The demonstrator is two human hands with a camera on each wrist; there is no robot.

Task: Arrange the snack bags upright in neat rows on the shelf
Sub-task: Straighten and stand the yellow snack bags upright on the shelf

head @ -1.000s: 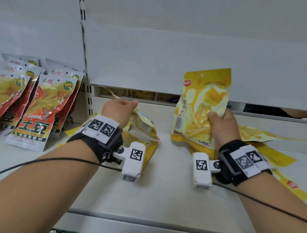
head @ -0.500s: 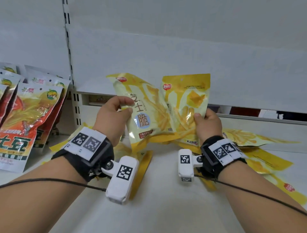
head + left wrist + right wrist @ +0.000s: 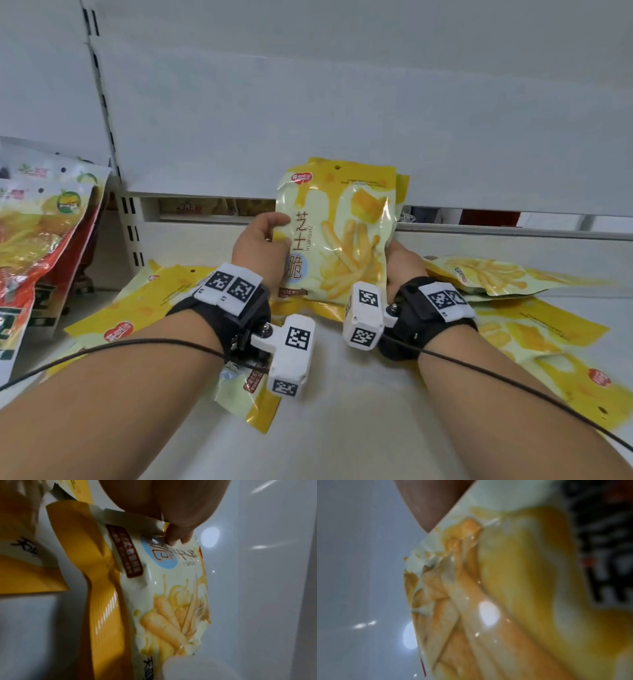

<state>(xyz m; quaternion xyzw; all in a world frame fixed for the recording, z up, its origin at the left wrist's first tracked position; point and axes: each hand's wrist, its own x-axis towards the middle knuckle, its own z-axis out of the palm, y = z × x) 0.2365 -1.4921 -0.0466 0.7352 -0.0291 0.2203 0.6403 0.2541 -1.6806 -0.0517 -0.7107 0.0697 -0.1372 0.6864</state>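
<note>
Two yellow snack bags [image 3: 346,226] printed with fries stand upright, stacked one behind the other, at the middle of the white shelf [image 3: 359,411]. My left hand [image 3: 263,243] grips the front bag's left edge, thumb on its face. My right hand [image 3: 397,260] holds the right edge of the pair, its fingers hidden behind them. In the left wrist view my fingers [image 3: 178,524] pinch the front bag [image 3: 171,595] near its blue label. The right wrist view is filled by a blurred yellow bag [image 3: 505,588].
Several more yellow bags lie flat on the shelf, at left [image 3: 144,308] and at right [image 3: 534,329]. Red and orange snack bags [image 3: 37,246] lean upright at the far left. A white back panel [image 3: 342,120] rises behind the shelf.
My left hand lifted a second yellow bag from the shelf and brought it right, in front of the bag in my right hand. Both bags now stand together.
</note>
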